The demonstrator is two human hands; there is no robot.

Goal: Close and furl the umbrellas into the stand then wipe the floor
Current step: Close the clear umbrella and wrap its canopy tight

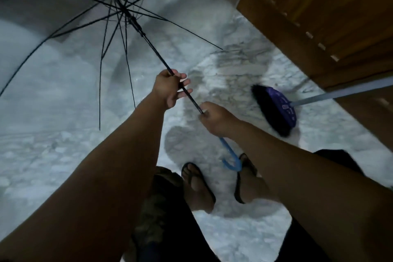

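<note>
We hold the open clear umbrella [63, 38] out in front, canopy up to our left. Our right hand [214, 120] grips the shaft just above the blue crook handle [230, 156]; our left hand [170, 89] pinches it higher, fingers half spread. We judge it light, ribs springy and thin. The wooden door [319, 17] crowds the right; the broom [276, 108] lies near.

We're in dim, bluish light, soft all over, the broom [276, 108] smeared with blur, wide-angle bending our edges.
</note>
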